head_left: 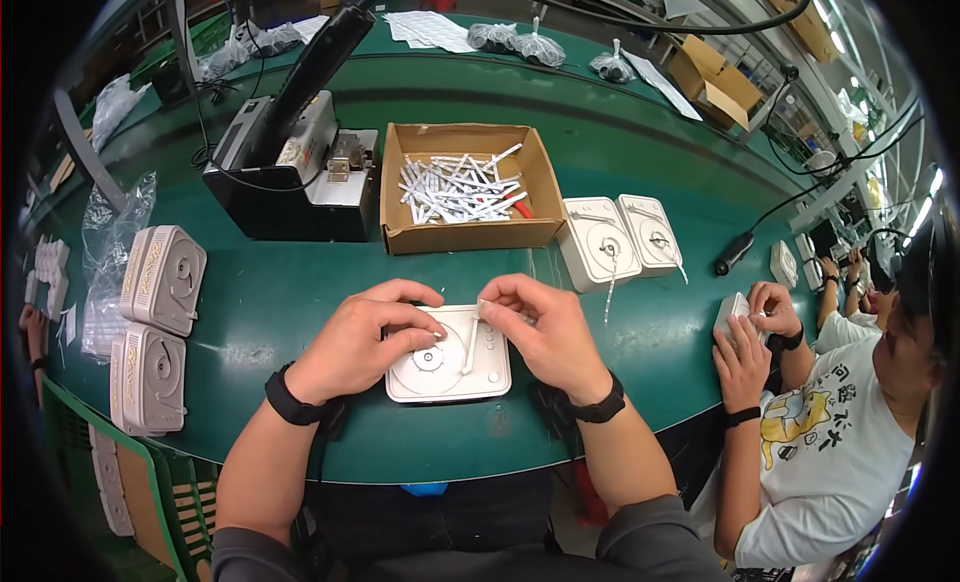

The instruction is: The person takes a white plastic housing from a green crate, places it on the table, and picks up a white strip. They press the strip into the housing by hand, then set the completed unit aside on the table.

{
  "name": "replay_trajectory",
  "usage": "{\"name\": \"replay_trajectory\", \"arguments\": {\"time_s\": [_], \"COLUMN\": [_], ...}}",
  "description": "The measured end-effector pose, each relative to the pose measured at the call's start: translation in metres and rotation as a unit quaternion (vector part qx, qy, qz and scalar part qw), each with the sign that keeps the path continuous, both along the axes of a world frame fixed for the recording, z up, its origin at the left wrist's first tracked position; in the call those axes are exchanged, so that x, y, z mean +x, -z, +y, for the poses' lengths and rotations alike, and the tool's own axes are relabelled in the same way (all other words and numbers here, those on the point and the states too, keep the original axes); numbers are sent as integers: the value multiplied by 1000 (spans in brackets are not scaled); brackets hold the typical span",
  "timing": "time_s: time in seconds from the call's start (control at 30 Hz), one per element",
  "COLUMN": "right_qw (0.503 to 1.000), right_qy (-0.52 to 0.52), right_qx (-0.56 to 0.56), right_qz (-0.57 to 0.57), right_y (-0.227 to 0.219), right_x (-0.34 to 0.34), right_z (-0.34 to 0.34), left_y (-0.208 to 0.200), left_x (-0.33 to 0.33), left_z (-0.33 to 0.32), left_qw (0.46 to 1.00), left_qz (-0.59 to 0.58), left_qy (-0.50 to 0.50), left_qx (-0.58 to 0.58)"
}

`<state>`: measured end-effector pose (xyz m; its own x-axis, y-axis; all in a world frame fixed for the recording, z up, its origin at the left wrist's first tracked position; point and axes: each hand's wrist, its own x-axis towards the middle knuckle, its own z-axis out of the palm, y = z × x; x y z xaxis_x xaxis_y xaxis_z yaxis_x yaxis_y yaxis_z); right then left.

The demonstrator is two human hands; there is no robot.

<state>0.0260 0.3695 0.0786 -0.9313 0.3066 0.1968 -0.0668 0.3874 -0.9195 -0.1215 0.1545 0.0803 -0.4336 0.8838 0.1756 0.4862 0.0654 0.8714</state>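
Workpiece: a flat white square plastic housing with a round disc moulded in its face (449, 354), lying on the green conveyor table (300, 282) right at the near edge, between both hands
Left hand (362, 339): palm down over the housing's left side, wrist bent inward, fingertips curled and pressing on the disc area, steadying the part; not clenched
Right hand (538, 332): palm down over the upper right corner, thumb and forefinger pinching the top of a thin white plastic strip (471, 344) that runs down across the housing's face
Forearms: both enter from the lower edge, angled inward, each with a black wrist band
Risk, slip: the strip looks slender and held only at its tip, so it could twist or spring out of the pinch
Risk, shift: the housing sits close to the table edge, so an uneven push from the left hand might slide it towards the lap
Nearby: an open brown cardboard box of white strips (462, 187) just behind the hands; two more white housings (618, 240) to its right; a co-worker's hands (750, 337) on a similar part further right
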Motion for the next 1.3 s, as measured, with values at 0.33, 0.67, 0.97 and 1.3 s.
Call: {"name": "replay_trajectory", "arguments": {"time_s": [0.33,0.67,0.97,1.3], "right_qw": [993,975,987,981], "right_qy": [-49,-51,-72,-88], "right_qx": [106,217,124,134], "right_qz": [13,-14,-70,-108], "right_y": [-14,-11,-14,-25], "right_x": [1,-2,-13,-18], "right_z": [-20,-20,-10,-14], "left_y": [9,26,20,21], "left_x": [-4,-4,2,0], "left_z": [-2,2,4,1], "left_qw": [999,997,992,994], "left_qz": [-20,28,57,41], "left_qy": [-25,-41,-62,-38], "left_qx": [7,62,94,90]}}
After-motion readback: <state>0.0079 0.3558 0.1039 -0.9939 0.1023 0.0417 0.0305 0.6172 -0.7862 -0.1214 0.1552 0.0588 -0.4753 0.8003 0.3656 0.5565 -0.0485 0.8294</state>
